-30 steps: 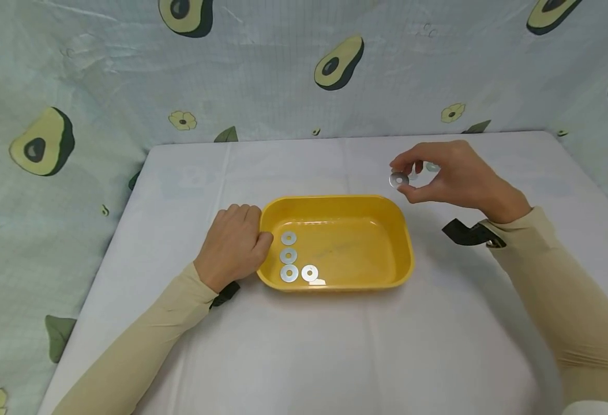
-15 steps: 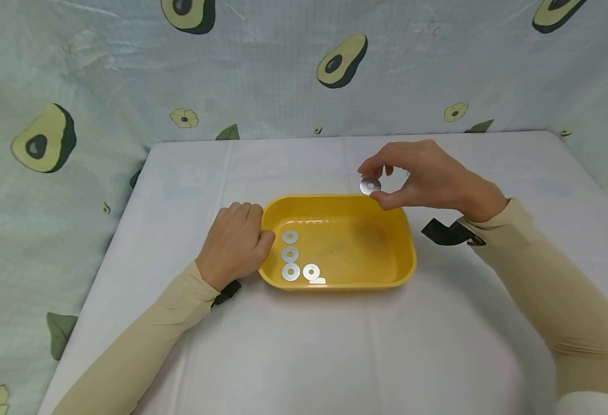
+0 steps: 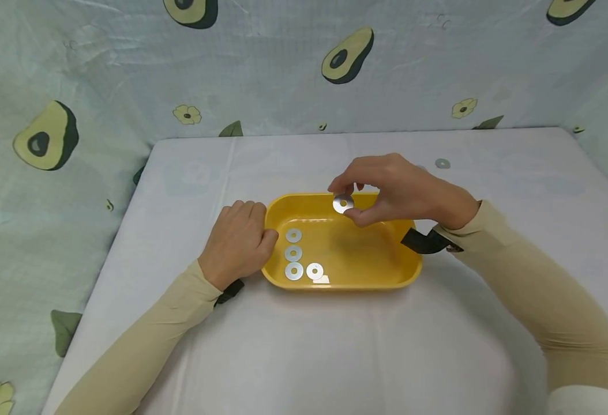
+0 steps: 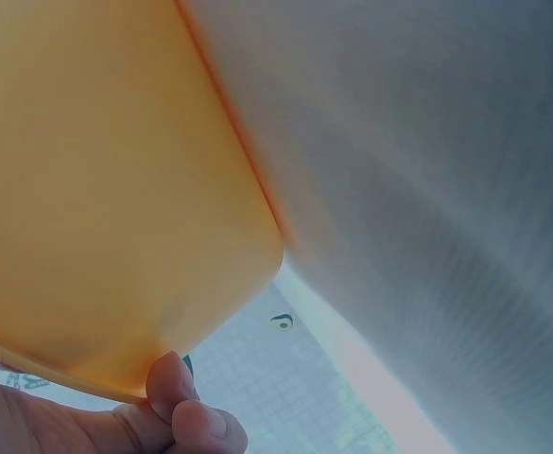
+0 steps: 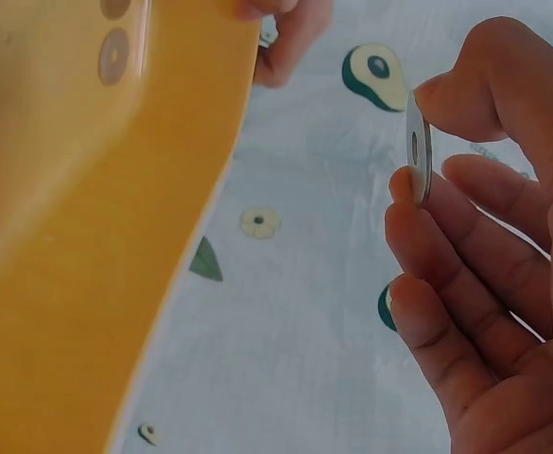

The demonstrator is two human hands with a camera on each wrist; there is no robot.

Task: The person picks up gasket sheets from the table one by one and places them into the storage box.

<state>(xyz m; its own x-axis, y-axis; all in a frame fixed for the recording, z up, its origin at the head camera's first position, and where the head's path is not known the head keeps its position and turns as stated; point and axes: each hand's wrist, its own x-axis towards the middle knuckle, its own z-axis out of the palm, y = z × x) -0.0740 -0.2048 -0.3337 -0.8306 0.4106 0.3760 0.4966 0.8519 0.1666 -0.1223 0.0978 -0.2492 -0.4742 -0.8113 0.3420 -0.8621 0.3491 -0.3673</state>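
Note:
My right hand (image 3: 400, 190) pinches a flat metal washer (image 3: 342, 203) between thumb and fingertips, over the far side of a yellow tray (image 3: 366, 286). In the right wrist view the pinched washer (image 5: 419, 148) is seen almost edge-on. Three washers form a column along the tray's left side, the middle one (image 3: 293, 253) among them. Beside the nearest of these lies another washer (image 3: 314, 271). My left hand (image 3: 239, 245) grips the tray's left rim, and the left wrist view shows its thumb and finger (image 4: 172, 378) pinching that edge.
Behind my right hand, a loose washer (image 3: 442, 163) lies on the white-covered table (image 3: 304, 346), with part of another partly hidden by the hand. An avocado-print cloth (image 3: 262, 69) rises behind the table's far edge and along its left.
My right hand has moved left with the washer, from beyond the tray's right end to over its far side. The left hand keeps hold of the rim.

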